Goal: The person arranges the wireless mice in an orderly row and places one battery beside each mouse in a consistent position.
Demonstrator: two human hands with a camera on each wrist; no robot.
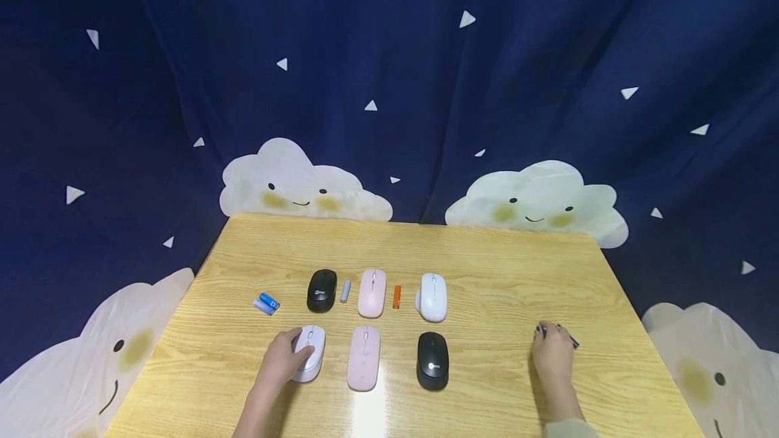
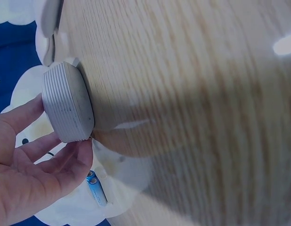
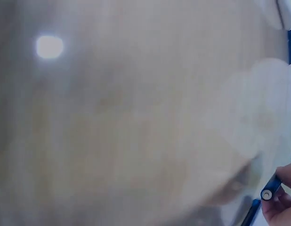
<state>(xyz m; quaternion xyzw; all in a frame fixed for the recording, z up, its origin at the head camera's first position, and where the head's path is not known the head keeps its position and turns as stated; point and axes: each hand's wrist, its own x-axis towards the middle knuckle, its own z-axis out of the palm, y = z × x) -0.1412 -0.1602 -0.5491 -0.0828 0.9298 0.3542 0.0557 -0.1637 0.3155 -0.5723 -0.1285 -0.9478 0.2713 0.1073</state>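
Note:
My left hand (image 1: 278,359) grips a white computer mouse (image 1: 310,372) by its sides, thumb on one side and fingers on the other. In the left wrist view the mouse (image 2: 65,103) shows its ribbed side, close to the tabletop. At the right of the table, my right hand (image 1: 554,351) pinches a dark blue battery (image 3: 271,187) between thumb and fingers, its end facing the camera. A second dark battery (image 3: 251,213) lies on the table beside that hand. Immediately right of the left hand's mouse is a pink mouse (image 1: 364,359).
A black mouse (image 1: 433,360) stands in the front row. Behind are another black mouse (image 1: 321,290), a pink mouse (image 1: 372,293) and a white mouse (image 1: 434,297), with a grey battery (image 1: 345,291) and an orange battery (image 1: 397,297) between them. Two blue batteries (image 1: 269,301) lie at left.

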